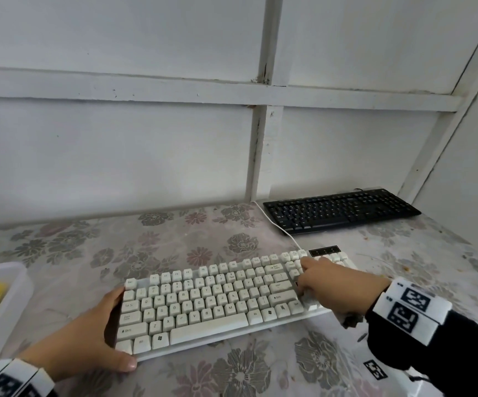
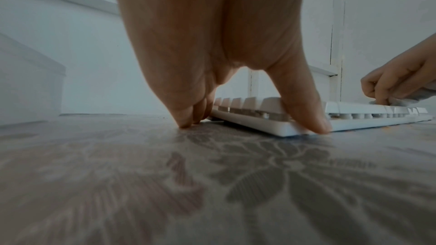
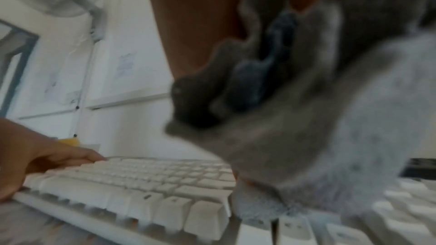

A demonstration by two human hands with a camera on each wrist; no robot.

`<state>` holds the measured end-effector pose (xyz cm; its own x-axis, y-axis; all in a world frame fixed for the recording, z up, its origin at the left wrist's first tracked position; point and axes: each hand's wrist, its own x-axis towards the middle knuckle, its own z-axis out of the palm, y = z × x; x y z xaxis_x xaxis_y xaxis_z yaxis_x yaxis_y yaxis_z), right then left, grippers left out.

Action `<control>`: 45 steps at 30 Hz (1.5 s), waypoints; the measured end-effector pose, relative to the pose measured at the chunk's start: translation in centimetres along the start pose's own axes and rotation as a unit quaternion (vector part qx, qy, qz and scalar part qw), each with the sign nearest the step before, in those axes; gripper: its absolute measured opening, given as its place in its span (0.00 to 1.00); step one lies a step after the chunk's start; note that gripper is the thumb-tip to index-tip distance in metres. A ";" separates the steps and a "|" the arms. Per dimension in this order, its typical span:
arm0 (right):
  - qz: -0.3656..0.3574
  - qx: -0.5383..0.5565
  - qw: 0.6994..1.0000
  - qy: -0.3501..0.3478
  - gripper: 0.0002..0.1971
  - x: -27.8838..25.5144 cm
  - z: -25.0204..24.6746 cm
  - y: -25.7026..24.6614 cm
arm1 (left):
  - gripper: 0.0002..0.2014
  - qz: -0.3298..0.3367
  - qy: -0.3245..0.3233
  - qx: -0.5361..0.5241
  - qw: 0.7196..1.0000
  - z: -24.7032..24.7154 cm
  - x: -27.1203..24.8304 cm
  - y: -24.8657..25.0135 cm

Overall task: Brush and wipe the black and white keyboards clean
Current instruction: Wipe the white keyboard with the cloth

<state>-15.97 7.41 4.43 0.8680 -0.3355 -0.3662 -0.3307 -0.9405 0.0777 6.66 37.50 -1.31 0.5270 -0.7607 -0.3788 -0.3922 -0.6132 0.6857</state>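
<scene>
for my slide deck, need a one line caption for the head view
Left hand steadies the white keyboard while the right hand wipes its right-side keys with a grey cloth.

Table (image 1: 260, 373) with a floral-print cover. On it: white keyboard (image 1: 203, 296) in front of me, black keyboard (image 1: 341, 210) further back right by the wall, white tray (image 1: 8, 305) at the left edge, my left fingertips (image 2: 186, 122) touching down.

Blurry grey cloth (image 3: 342, 118) bunched under right hand (image 3: 200, 25), over white keyboard (image 3: 146, 183); left hand (image 3: 35, 159) holds its far end.
</scene>
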 end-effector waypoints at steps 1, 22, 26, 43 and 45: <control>-0.006 0.017 1.000 -0.011 0.15 0.0 -0.3 0.3 | 0.80 0.001 0.001 -0.003 1.000 0.0 0.0 -0.1; -0.022 -0.182 0.983 -0.014 0.16 -0.1 -0.3 -2.2 | 0.80 0.005 0.012 -0.007 1.000 0.1 0.1 -0.4; -0.016 -0.179 0.983 -0.035 0.14 0.7 -0.1 -2.1 | 0.81 0.006 0.007 -0.006 1.000 0.0 0.1 -0.3; 0.060 0.062 0.996 -0.016 0.10 0.5 -2.1 0.8 | 0.81 -0.012 -0.002 0.006 1.000 -0.1 0.0 0.0; 0.070 0.038 0.996 -0.031 0.09 0.7 -1.3 0.0 | 0.80 -0.008 -0.003 -0.001 1.000 -0.1 -0.1 0.1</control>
<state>-14.84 7.13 5.32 0.7869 -0.4576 -0.4139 -0.4769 -0.8767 0.0626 6.65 37.55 -1.13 0.5288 -0.7520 -0.3935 -0.3819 -0.6249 0.6809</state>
